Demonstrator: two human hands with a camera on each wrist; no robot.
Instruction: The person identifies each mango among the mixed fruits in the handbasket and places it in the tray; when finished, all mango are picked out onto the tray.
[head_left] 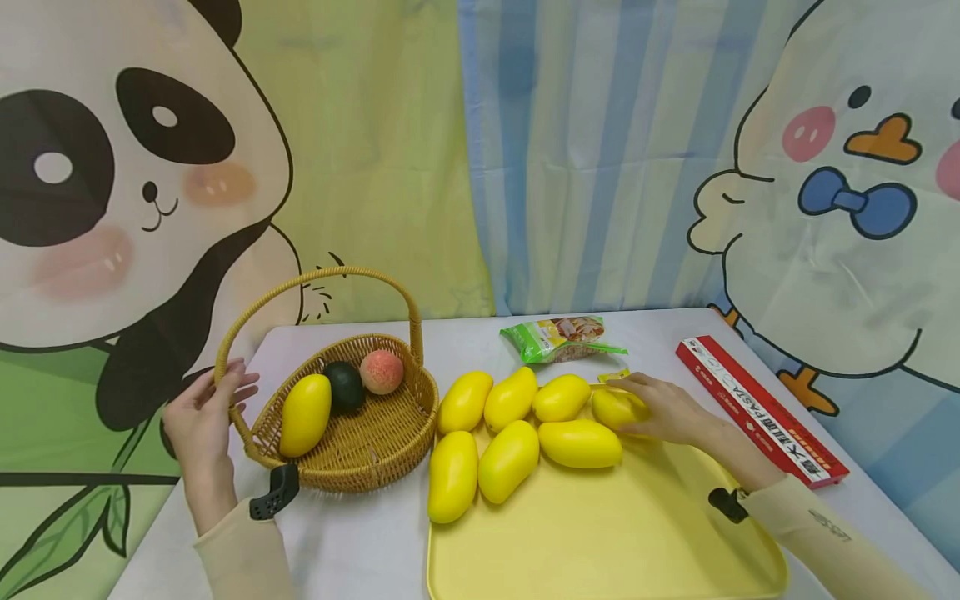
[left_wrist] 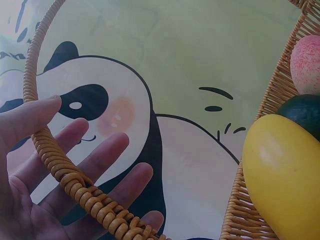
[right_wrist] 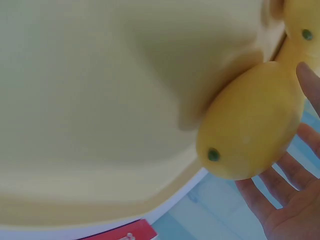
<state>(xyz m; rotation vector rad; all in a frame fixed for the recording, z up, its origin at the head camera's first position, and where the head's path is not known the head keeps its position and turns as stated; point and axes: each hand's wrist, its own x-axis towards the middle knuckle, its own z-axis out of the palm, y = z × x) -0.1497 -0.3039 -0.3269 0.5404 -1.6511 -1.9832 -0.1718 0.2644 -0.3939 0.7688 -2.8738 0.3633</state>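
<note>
My left hand (head_left: 202, 425) is at the wicker basket (head_left: 375, 479), its fingers loosely spread behind the arched handle (left_wrist: 57, 162) and the thumb across it. In the basket lie a yellow mango (head_left: 306, 415), a dark green avocado (head_left: 344, 387) and a pink peach (head_left: 382, 372). My right hand (head_left: 667, 410) reaches over the far right of the yellow tray (head_left: 600, 533). Its extended fingers are right at the side of a mango (right_wrist: 250, 125), with the thumb near the other end. Several more mangoes (head_left: 510, 461) lie in two rows along the tray's far left part.
Behind the tray lies a green snack packet (head_left: 558, 340). A long red pasta box (head_left: 761, 408) lies along the table's right side. Cartoon-printed curtains (head_left: 600, 167) hang behind the white table (head_left: 337, 542).
</note>
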